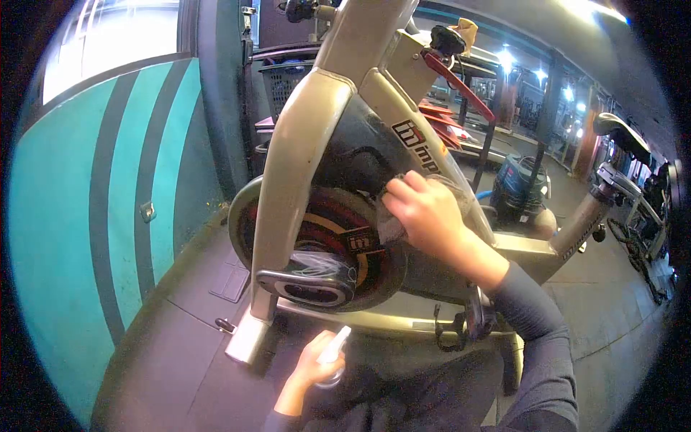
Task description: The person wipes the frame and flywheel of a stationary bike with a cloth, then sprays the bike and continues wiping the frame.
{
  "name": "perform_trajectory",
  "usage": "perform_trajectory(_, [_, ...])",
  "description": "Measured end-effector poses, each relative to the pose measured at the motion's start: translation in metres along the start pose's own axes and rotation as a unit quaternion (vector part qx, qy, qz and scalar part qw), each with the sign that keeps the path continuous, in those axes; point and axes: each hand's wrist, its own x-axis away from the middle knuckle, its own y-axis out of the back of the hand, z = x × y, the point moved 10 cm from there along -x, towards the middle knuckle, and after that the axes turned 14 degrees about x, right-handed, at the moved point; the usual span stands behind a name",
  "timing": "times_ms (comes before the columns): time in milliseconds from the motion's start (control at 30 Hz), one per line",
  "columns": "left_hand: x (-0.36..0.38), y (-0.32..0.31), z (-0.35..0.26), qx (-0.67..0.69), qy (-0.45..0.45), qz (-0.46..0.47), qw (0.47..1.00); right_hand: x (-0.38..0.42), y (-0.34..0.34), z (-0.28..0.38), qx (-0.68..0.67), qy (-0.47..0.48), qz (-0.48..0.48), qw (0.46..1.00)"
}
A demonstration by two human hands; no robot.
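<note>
A spin bike with a beige frame stands right in front of me. My right hand is closed on a grey cloth and holds it against or close to the dark cover beside the flywheel. Contact is hard to tell, as the hand hides part of the cloth. Lower down, my left hand is wrapped round a white spray bottle, whose nozzle points up and to the right. The bottle is below the bike's lower bar, apart from it.
A pedal with a strap hangs near my right forearm. To the left is a teal wall with dark stripes. Behind the bike stand a dark basket and a rack with red items. A blue-black vacuum-like drum sits at right.
</note>
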Motion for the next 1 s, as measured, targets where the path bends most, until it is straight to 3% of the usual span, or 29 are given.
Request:
perform_trajectory(67, [-0.001, -0.001, -0.003, 0.019, -0.015, -0.004, 1.0, -0.015, 0.021, -0.018, -0.066, -0.037, -0.032, 0.997])
perform_trajectory(133, [-0.002, -0.003, -0.004, 0.026, -0.019, -0.007, 0.999, -0.03, 0.041, -0.029, -0.048, -0.049, -0.135, 0.989])
perform_trajectory(333, [-0.004, 0.002, 0.0, 0.035, -0.006, -0.015, 0.999, -0.041, -0.006, -0.011, 0.053, -0.029, -0.093, 0.994])
perform_trajectory(667, [0.003, 0.01, 0.014, 0.077, 0.051, -0.027, 0.995, 0.008, -0.007, 0.004, 0.142, -0.016, -0.044, 0.989])
perform_trajectory(800, [0.006, 0.009, 0.013, 0.079, 0.069, -0.034, 0.994, -0.003, 0.004, -0.016, -0.011, -0.066, 0.027, 0.997])
perform_trajectory(933, [0.0, 0.004, 0.002, 0.035, 0.018, -0.008, 0.999, -0.033, 0.024, -0.021, 0.024, -0.046, -0.09, 0.995])
perform_trajectory(1000, [-0.003, 0.002, 0.0, 0.018, -0.005, -0.006, 1.0, -0.03, 0.006, -0.013, 0.058, -0.036, -0.091, 0.993])
